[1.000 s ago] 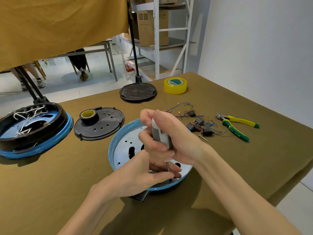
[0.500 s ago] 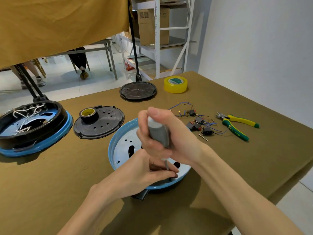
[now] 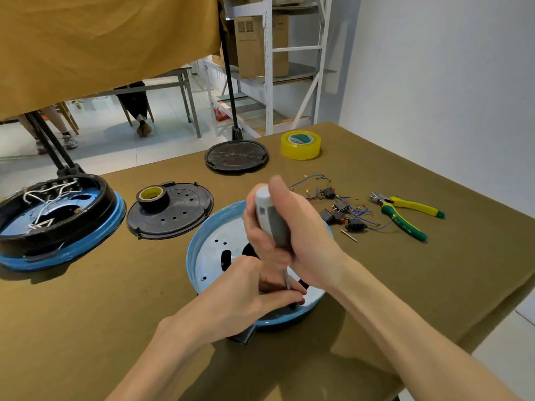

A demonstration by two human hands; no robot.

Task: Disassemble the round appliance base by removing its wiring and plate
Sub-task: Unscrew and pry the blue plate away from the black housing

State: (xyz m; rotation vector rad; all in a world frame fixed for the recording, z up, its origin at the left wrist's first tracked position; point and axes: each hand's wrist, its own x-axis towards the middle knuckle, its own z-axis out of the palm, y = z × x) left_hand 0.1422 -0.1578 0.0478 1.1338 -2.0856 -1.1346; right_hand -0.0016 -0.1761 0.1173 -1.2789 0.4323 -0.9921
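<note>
At centre frame, the right hand (image 3: 292, 235) still grips the screwdriver (image 3: 272, 221) upright over the blue-rimmed base (image 3: 202, 256), barely shifted; the left hand's (image 3: 246, 293) fingers pinch beside its tip.

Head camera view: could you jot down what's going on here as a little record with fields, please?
Work surface: table under an olive-brown cloth
Right hand: grips a grey-handled screwdriver, held upright, tip down in the base
Left hand: rests in the base, fingers by the screwdriver tip
Round base: blue rim, pale metal plate inside
Removed wiring: loose switches and wires behind the base
Pliers: yellow-green, lying at the right
Tape: yellow roll at the far edge
</note>
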